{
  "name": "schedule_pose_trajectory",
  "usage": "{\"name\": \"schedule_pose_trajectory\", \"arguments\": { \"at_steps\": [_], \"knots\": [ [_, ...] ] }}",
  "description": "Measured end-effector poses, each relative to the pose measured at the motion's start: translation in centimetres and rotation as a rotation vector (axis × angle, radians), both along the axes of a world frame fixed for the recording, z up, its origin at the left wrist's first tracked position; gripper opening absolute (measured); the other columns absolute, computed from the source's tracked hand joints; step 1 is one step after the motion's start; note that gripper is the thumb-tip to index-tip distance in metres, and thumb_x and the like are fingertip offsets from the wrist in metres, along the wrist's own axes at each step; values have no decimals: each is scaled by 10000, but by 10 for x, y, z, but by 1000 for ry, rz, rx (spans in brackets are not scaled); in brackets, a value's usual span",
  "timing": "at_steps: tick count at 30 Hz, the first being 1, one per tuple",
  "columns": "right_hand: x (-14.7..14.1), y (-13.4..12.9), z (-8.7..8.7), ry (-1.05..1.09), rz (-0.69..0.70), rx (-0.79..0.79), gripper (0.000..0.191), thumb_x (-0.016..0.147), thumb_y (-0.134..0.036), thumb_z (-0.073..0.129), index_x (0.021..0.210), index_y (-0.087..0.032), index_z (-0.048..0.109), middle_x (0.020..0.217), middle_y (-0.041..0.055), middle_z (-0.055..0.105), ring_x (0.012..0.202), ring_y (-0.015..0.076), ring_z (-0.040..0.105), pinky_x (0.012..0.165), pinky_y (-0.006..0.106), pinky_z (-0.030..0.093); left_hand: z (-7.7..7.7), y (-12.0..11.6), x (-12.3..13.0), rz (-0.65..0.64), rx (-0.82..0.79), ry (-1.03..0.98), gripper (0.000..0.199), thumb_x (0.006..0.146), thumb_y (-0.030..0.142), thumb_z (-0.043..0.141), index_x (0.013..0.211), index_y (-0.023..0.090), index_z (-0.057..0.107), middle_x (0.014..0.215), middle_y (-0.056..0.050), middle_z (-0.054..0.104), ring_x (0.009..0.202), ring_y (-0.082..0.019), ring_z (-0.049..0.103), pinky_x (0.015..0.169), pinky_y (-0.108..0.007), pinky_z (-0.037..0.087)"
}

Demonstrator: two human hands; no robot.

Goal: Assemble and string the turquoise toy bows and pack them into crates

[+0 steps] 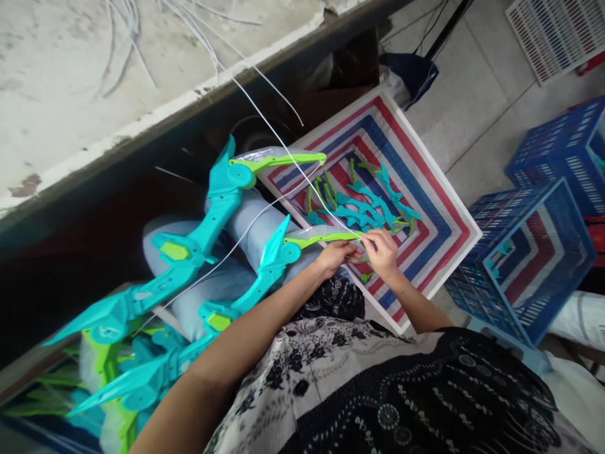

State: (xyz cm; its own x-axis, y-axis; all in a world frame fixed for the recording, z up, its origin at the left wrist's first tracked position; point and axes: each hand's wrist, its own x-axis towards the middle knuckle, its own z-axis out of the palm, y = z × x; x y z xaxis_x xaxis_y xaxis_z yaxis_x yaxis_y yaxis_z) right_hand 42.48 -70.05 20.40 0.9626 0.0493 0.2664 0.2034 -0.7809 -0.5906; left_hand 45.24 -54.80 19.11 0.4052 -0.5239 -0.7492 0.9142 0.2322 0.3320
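Note:
Across my lap lie two teal and green toy bows. The upper bow [224,189] has a white string running between its green tips. My left hand [339,255] is closed around the green tip of the lower bow [278,252]. Against that same tip, my right hand [382,251] pinches the end of a white cord [265,120], which stretches up to the table. The fingertips of both hands nearly meet, and the exact hold on the cord end is too small to make out.
More white cords [135,31] lie on the worn table [61,94] at upper left. A striped-lined white crate [444,195] holds several bow parts. Blue crates [524,252] stand at right, a white basket [562,38] at top right. More bows are piled at lower left.

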Motion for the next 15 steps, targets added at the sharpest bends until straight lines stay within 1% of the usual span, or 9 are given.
{"name": "schedule_pose_trajectory", "arguments": {
  "at_steps": [3, 5, 7, 8, 10, 12, 13, 15],
  "knots": [
    [-3, 1, -2, 35, -3, 7, 206, 963, -269, 560, 816, -212, 693, 837, 53, 682, 821, 173, 645, 780, 336, 535, -5, 0, 0, 13, -30, -50, 152, 753, 204, 790, 812, 99, 698, 761, -74, 717, 697, -150, 668, 736, -294, 552],
    [-3, 2, -5, 59, -38, 28, 189, 949, -311, 587, 858, -211, 719, 939, 76, 681, 918, 195, 646, 842, 361, 538, -7, -2, 1, 6, 13, -96, 165, 751, 236, 790, 822, 110, 709, 788, -66, 730, 740, -162, 674, 788, -313, 554],
    [-1, 4, -8, 123, -41, 56, 190, 923, -356, 622, 976, -213, 736, 1069, 99, 676, 1022, 221, 636, 911, 390, 535, -7, -6, 1, -9, 92, -134, 130, 768, 236, 764, 801, 126, 704, 770, -43, 727, 735, -158, 668, 805, -317, 553],
    [1, 4, -10, 170, -22, 68, 226, 918, -366, 625, 1051, -216, 731, 1109, 104, 678, 1051, 228, 633, 930, 396, 535, -6, -8, 2, -20, 128, -146, 116, 780, 235, 748, 772, 132, 694, 737, -33, 716, 704, -151, 658, 789, -313, 553],
    [5, 4, -12, 264, 34, 75, 305, 924, -359, 604, 1179, -222, 698, 1114, 99, 697, 1052, 227, 642, 936, 388, 541, -1, -7, 1, -47, 172, -156, 164, 798, 244, 718, 688, 139, 660, 653, -24, 679, 616, -141, 626, 720, -304, 547],
    [9, 1, -12, 313, 66, 65, 348, 933, -349, 577, 1242, -223, 675, 1081, 92, 716, 1024, 224, 655, 924, 379, 548, 8, 8, -2, -69, 205, -166, 224, 793, 260, 713, 617, 147, 632, 602, -25, 649, 563, -140, 596, 660, -297, 530],
    [11, -1, -11, 323, 74, 60, 365, 930, -354, 577, 1257, -221, 669, 1074, 92, 720, 1018, 226, 659, 926, 379, 549, 16, 21, -5, -85, 232, -198, 237, 782, 272, 718, 597, 153, 630, 600, -29, 648, 569, -145, 594, 657, -297, 526],
    [13, -6, -8, 336, 82, 65, 408, 912, -380, 603, 1279, -211, 660, 1055, 94, 725, 979, 224, 667, 916, 374, 553, 37, 62, -14, -103, 284, -308, 225, 752, 312, 734, 598, 169, 654, 696, -54, 695, 677, -172, 632, 719, -313, 535]
  ]
}}
